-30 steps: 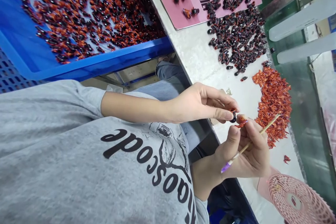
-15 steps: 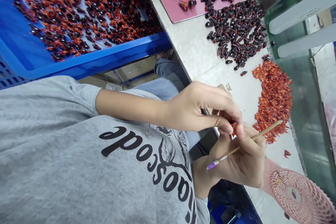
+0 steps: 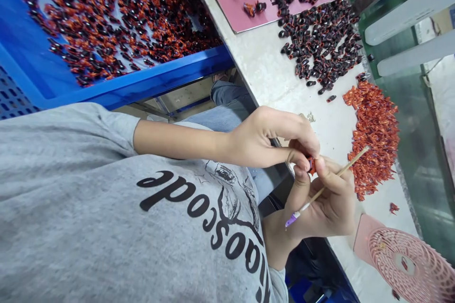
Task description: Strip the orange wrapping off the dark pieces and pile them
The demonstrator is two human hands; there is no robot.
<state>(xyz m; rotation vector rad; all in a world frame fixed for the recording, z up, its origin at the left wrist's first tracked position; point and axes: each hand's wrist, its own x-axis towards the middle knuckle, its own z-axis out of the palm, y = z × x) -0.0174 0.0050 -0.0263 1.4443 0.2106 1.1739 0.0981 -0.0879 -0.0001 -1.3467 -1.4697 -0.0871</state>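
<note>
The person's left hand point(image 3: 270, 139) is closed in a pinch. Its thumb and first finger hold a small red and black piece point(image 3: 312, 165). The piece is mostly hidden by the fingers, so it is hard to see its shape. It sits up in the air between the two hands, over the edge of the table point(image 3: 256, 57).

The right hand point(image 3: 323, 213) is closed too. It holds a thin wooden stick point(image 3: 350, 165) the way you hold a pencil, and the stick has a purple end point(image 3: 291, 220). The fingers of this hand are right beside the small piece, and they may touch it, but I cannot tell.

Just past the hands is a big pile of curly orange-red bits point(image 3: 375, 137) on the table. Above it lies a pile of little black pieces point(image 3: 320, 42). A few more pieces sit on a pink card point(image 3: 227, 9) with black letters on it.

To the left of the table is a blue tray point(image 3: 170, 73), full of finished-looking black and orange pieces. A round pink fan point(image 3: 401, 265) sits at the bottom corner. The person wears a gray T-shirt point(image 3: 106, 199) with black words on it.
</note>
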